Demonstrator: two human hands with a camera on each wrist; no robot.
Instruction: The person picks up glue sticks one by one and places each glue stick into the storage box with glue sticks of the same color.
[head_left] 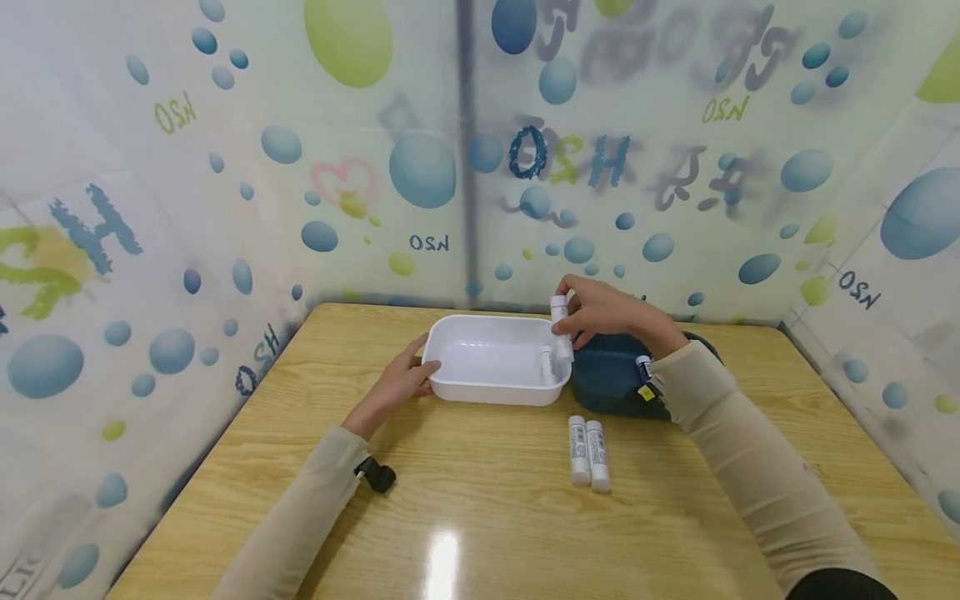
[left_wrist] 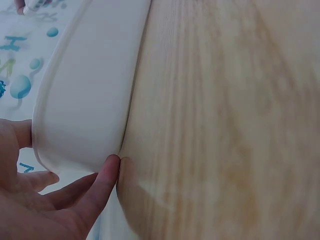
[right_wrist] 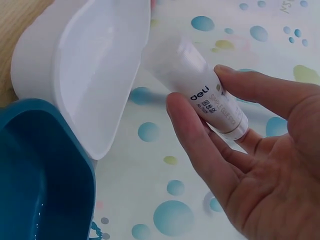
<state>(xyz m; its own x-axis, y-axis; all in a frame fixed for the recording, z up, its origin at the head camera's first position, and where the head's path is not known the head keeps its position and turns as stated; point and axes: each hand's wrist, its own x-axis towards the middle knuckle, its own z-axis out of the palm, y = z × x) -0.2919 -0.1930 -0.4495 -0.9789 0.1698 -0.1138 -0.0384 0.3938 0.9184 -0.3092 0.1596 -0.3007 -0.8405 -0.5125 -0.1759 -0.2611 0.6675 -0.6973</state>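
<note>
My right hand [head_left: 600, 310] pinches a white glue stick [right_wrist: 200, 82] between thumb and fingers, above the right end of a white tray [head_left: 487, 395]. "Deli" and "simple glue stick" can be read on its label in the right wrist view. Another glue stick [head_left: 547, 364] is inside the tray, at its right end. At the tray's left end, my left hand [head_left: 397, 379] grips it, thumb over the rim and fingertips along the outer wall. Two more glue sticks [head_left: 577, 450] lie side by side on the table, in front of the containers.
A dark blue basin [right_wrist: 75, 155] stands right beside the white tray, partly behind my right forearm. Within its outline shows a small item with a yellow patch [head_left: 647, 392]. The wooden table [head_left: 480, 483] backs onto a patterned curtain [head_left: 420, 275], with more at both sides.
</note>
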